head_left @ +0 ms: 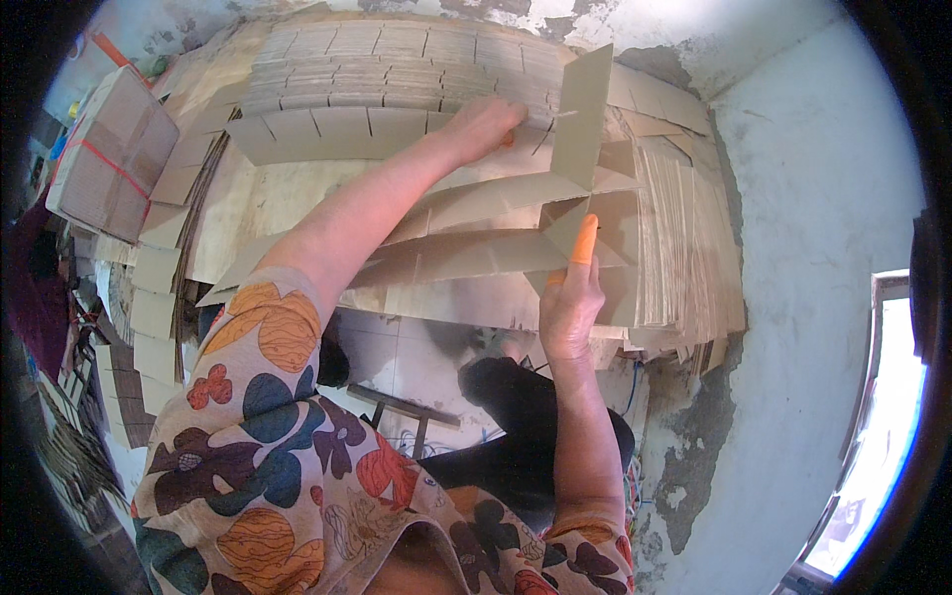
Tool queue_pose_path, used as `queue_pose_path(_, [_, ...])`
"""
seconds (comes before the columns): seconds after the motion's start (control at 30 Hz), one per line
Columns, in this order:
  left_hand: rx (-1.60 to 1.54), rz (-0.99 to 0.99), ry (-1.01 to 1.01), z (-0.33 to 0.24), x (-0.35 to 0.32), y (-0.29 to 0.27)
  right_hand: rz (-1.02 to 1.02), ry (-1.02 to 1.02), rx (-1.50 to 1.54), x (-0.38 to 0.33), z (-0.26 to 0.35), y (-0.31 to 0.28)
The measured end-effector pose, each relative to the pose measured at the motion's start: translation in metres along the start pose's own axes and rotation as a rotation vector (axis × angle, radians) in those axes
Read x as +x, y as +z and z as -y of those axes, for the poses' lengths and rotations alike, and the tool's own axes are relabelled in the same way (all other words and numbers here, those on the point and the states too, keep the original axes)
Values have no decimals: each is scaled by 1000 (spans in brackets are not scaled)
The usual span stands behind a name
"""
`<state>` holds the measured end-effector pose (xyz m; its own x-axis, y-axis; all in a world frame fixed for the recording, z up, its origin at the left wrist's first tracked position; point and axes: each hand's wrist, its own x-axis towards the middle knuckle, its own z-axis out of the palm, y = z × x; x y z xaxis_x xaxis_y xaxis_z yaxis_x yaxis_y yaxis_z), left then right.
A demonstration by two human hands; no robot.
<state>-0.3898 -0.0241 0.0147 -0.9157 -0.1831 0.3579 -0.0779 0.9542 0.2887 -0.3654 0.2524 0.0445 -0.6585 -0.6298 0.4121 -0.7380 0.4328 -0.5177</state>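
My left hand (486,129) reaches forward, its fingers closed at the edge of a slotted cardboard strip (342,134) in front of the stack; the fingertips are partly hidden. Nearer to me, two long cardboard strips (466,256) run side by side, crossed at their right end by short cardboard pieces. One short cardboard piece (585,114) stands tall above that crossing. My right hand (573,312) grips the partly joined cardboard divider at this end. An orange finger cot (585,240) covers its index finger, which points up along the cardboard.
A wide stack of slotted strips (397,74) lies at the back of the wooden table. Short cardboard pieces (684,238) stand packed at the right, beside a peeling wall (813,198). At the left are a strapped cardboard bundle (109,159) and more strips (159,297). A metal stand (402,407) is below.
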Motion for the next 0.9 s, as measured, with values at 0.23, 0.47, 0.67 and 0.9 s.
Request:
queue_pose_path(0.23, [183, -137, 110, 4, 1, -2, 33, 26, 6, -2, 3, -2])
queue_pose_path(0.47, [174, -62, 74, -5, 9, -11, 49, 22, -11, -7, 0, -4])
queue_pose_path(0.67, [33, 100, -67, -8, 9, -13, 137, 37, -20, -12, 0, 1])
queue_pose_path(0.9, [31, 217, -90, -2, -1, -9, 128, 10, -13, -17, -3, 3])
